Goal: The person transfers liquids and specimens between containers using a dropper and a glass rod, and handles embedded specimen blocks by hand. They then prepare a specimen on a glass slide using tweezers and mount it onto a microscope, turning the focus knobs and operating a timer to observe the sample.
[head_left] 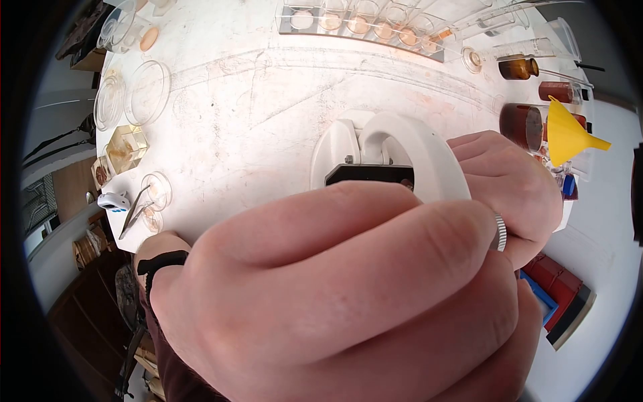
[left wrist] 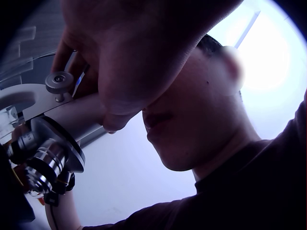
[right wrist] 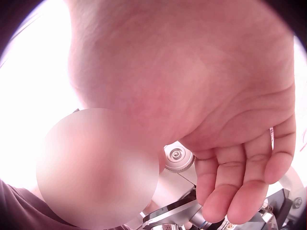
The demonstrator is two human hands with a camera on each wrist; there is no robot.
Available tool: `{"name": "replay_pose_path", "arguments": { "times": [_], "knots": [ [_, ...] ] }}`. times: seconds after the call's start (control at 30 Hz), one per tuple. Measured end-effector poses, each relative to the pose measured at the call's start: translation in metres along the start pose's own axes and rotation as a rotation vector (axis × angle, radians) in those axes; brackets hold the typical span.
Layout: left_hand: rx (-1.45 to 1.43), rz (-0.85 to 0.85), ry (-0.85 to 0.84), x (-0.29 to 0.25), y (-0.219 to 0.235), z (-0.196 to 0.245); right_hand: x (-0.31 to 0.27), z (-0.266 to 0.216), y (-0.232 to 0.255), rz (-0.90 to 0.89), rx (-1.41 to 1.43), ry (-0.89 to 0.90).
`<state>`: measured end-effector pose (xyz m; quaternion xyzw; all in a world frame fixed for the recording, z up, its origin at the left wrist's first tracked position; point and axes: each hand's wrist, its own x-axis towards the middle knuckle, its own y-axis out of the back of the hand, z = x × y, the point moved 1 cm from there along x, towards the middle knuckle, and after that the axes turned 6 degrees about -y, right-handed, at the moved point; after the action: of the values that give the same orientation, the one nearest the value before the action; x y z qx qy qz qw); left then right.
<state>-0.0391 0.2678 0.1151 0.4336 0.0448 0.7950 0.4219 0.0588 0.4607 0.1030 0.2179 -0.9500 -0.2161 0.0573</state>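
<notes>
Left hand [head_left: 335, 288] grips microscope [head_left: 435, 151]; what right hand [head_left: 512, 181] holds, I cannot tell. Tabletop [head_left: 228, 141] opens left toward dishes [head_left: 149, 94]; jar [head_left: 520, 127] shows dark red contents.

I can make out one number — what looks like 25, on a silver lens barrel [right wrist: 168, 226] at the right wrist view's bottom edge. Marks on the left wrist view's far-left lens barrel [left wrist: 24, 143] — too small to read.

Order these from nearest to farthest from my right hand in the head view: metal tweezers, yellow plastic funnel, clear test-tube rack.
1. Yellow plastic funnel, right of your right hand.
2. Clear test-tube rack, at top.
3. Metal tweezers, far left.
</notes>
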Motion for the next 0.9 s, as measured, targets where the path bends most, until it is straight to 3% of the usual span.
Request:
{"name": "replay_pose_path", "arguments": {
  "times": [0.67,0.9],
  "knots": [
    [0.013,0.009,-0.009,-0.0013,-0.0015,-0.0008,0.0013,0.0014,-0.0039,0.060,0.001,0.041],
    [0.018,0.013,-0.012,-0.0017,-0.0016,-0.0014,-0.0007,-0.0004,0.0027,0.067,0.003,-0.017]
  ]
}}
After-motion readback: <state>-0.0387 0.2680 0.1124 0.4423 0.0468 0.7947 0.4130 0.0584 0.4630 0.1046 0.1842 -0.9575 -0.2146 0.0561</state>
